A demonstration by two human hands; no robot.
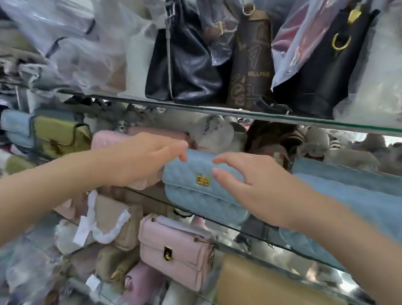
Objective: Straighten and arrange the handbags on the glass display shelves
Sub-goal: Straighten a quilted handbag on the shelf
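Two hands work the blue quilted handbag [198, 194] on the middle glass shelf [285, 247]: right hand [252, 187] pinches its top edge, left hand [140, 160] touches its corner with loosely bent fingers, likely squaring it.

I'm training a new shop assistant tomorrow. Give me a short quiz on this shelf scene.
1. True or false: the left hand and right hand both reach the light blue quilted handbag.
2. Its clasp is: A silver, B gold, C black.
3. Fill in: the pink flap handbag sits on the shelf ___ it.
Key: 1 true; 2 B; 3 below.
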